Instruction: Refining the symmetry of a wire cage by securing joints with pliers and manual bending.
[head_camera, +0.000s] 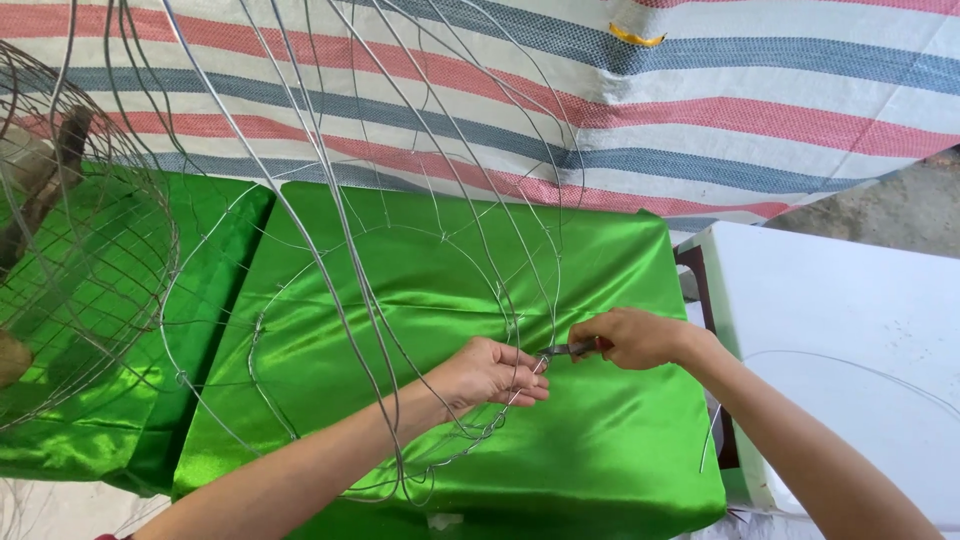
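A large open frame of thin grey wire (340, 250) stands over a shiny green cloth (600, 450), its long ribs rising out of the top of the view. My left hand (488, 372) pinches a wire at the frame's lower rim. My right hand (640, 337) grips small pliers with a red handle (572, 349), whose jaws meet the same wire just beside my left fingers. Both forearms come in from the lower right.
A finished round wire cage (80, 290) stands at the left edge on more green cloth. A white table (840, 330) with a loose wire on it is at the right. A striped red, blue and white tarp (700, 110) hangs behind.
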